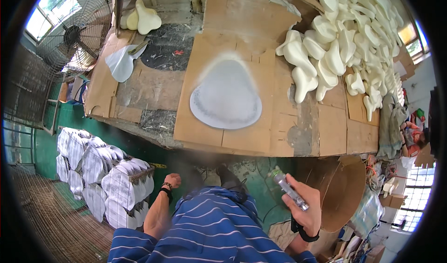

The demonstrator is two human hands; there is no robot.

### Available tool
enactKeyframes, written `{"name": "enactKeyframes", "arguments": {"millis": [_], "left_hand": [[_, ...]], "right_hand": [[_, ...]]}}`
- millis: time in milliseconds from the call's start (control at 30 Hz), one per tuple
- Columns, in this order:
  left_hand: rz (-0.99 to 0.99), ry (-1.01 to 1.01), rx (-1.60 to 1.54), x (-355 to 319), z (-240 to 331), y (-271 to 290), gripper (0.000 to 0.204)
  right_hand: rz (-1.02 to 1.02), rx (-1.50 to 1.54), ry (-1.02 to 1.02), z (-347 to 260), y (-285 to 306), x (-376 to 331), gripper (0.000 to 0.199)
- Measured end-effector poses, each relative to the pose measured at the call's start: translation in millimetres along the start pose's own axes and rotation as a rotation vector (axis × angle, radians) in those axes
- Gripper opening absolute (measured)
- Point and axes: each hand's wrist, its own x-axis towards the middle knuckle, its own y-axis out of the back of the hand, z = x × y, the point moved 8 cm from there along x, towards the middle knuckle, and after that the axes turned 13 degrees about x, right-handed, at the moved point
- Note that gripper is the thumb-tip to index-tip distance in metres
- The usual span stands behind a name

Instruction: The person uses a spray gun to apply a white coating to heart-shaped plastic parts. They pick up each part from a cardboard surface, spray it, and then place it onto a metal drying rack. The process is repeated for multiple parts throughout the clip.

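On the cardboard-covered workbench a pale grey, rounded-triangle sheet lay flat, ringed by spray haze; cream foam pads were heaped at its right end; white stacked sheets sat low at left; the right hand was wrapped tight around a silver spray gun, held below the bench edge; the left hand hung curled, holding nothing.
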Motion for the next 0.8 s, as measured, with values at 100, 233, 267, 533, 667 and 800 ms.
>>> {"name": "enactKeyframes", "arguments": {"millis": [100, 233, 267, 533, 667, 800], "left_hand": [[-0.014, 0.000, 0.012, 5, -1, 4, 0.034], [-0.144, 0.017, -0.052, 23, -17, 15, 0.032], [-0.012, 0.022, 0.078, 14, -2, 2, 0.031], [-0.297, -0.013, -0.162, 34, -17, 4, 0.028], [-0.392, -0.022, -0.314, 33, -19, -1, 0.029], [-0.028, 0.008, 0.050, 33, -26, 11, 0.031]], "right_hand": [[0.026, -0.003, -0.026, -4, 0, 1, 0.056], [0.168, 0.142, -0.008, 2, 4, 2, 0.055], [0.084, 0.114, -0.020, 4, -2, 0, 0.055], [0.217, 0.122, 0.072, 4, 1, 7, 0.052], [0.299, 0.129, 0.037, 13, 7, -2, 0.049], [0.191, 0.123, 0.004, 12, 6, -16, 0.052]]}}
